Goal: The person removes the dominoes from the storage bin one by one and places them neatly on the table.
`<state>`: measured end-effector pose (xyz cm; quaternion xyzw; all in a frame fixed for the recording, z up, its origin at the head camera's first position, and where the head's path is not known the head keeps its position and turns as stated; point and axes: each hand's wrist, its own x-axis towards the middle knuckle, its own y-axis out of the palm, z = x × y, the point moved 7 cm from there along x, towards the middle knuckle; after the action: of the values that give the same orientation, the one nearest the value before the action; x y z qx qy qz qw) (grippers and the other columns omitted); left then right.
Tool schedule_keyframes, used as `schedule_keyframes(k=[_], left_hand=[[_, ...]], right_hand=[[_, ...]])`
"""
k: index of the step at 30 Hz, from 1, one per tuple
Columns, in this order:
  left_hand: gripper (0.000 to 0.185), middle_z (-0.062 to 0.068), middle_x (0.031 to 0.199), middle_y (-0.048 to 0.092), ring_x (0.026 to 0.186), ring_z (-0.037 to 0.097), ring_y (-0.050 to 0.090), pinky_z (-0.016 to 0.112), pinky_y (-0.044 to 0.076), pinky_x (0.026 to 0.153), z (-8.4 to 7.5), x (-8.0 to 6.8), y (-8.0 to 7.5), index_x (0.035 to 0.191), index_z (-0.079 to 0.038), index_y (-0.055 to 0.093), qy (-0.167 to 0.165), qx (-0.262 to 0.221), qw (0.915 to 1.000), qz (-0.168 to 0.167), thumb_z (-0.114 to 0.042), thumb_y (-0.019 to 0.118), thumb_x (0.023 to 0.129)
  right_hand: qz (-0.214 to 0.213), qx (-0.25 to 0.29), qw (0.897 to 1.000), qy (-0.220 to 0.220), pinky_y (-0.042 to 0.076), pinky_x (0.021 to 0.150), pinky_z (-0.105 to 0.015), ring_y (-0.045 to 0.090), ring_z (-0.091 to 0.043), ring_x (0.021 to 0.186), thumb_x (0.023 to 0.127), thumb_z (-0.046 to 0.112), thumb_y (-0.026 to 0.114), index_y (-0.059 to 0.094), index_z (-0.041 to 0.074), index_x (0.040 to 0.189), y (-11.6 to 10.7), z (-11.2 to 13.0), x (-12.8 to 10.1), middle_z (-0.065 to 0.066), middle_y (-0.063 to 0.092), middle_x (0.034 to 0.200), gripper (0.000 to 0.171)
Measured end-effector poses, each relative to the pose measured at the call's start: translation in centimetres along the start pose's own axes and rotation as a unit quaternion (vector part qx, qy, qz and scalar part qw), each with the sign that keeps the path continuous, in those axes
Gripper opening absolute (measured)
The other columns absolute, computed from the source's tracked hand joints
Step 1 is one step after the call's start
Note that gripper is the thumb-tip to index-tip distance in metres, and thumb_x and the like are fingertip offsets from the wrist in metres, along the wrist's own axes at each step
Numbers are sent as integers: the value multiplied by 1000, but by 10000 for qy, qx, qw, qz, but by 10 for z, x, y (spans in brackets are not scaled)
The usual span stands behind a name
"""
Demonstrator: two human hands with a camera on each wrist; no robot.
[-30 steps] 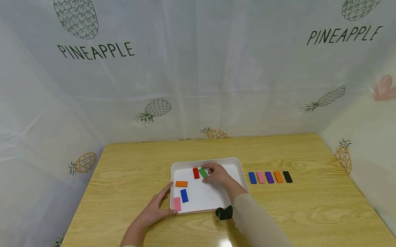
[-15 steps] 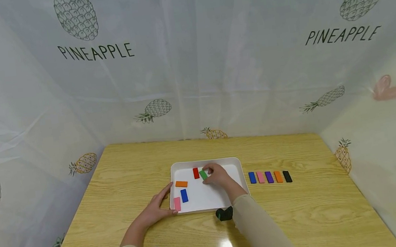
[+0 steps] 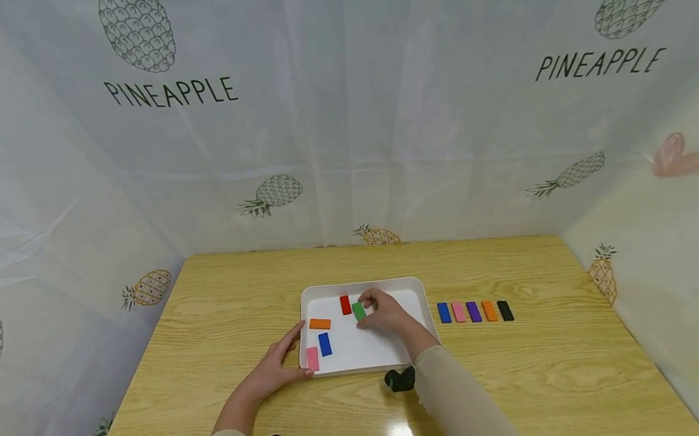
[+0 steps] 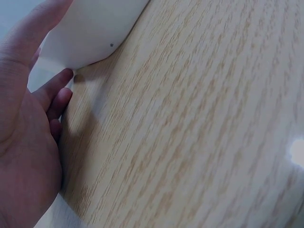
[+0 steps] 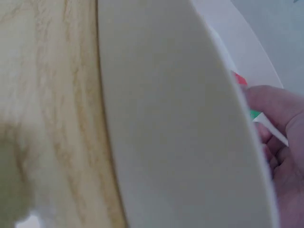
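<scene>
A shallow white tray point(image 3: 372, 361) lies on the table with small coloured rectangular blocks in it. My right hand point(image 3: 388, 314) reaches over the tray's front wall and pinches a green block point(image 3: 359, 311) by its ends. Just left of that is a red block point(image 3: 345, 305). An orange block point(image 3: 319, 324) lies crosswise further left, above a blue block point(image 3: 325, 344) and a pink block point(image 3: 313, 359). My left hand point(image 3: 273, 370) rests against the tray's left side, thumb at the front corner and fingers extended. In the right wrist view the tray wall hides most of the green block.
Right of the tray, a row of blocks lies on the wooden table point(image 3: 564, 337): blue point(image 3: 444, 313), pink point(image 3: 459, 313), purple point(image 3: 473, 312), orange point(image 3: 488, 311) and black point(image 3: 505, 311). A pineapple-printed curtain point(image 3: 338, 118) surrounds the table's back and sides.
The green block has turned from a slant to nearly parallel with the red block, the right fingers shifting slightly with it. My left hand has stayed at the tray.
</scene>
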<state>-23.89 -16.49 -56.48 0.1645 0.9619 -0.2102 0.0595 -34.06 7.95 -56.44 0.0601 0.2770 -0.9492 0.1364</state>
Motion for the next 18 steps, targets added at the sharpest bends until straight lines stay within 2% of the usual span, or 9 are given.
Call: schedule_keyframes(k=[8, 13, 18], left_hand=[[96, 14, 154, 29, 136, 37, 29, 65, 21, 106, 0, 1, 1, 155, -29, 29, 111, -11, 9999, 13, -27, 84, 77], [96, 15, 155, 28, 135, 36, 31, 64, 21, 107, 0, 1, 2, 156, -26, 27, 137, -36, 9999, 56, -25, 84, 78], [97, 14, 152, 33, 132, 34, 34, 64, 23, 105, -2, -1, 1, 155, -27, 29, 92, 79, 9999, -21, -26, 85, 76]], right_hand=[[-28, 235, 9986, -473, 39, 71, -32, 45, -19, 82, 73, 3, 85, 60, 3, 116, -4, 4, -9, -5, 61, 100, 50], [-123, 301, 9979, -552, 41, 69, -29, 46, -17, 79, 74, 3, 84, 60, 2, 119, -6, 2, -13, -4, 60, 98, 51], [-245, 490, 9972, -516, 45, 72, -30, 51, -18, 82, 75, 2, 83, 60, 3, 121, -13, 1, -19, -4, 60, 97, 52]])
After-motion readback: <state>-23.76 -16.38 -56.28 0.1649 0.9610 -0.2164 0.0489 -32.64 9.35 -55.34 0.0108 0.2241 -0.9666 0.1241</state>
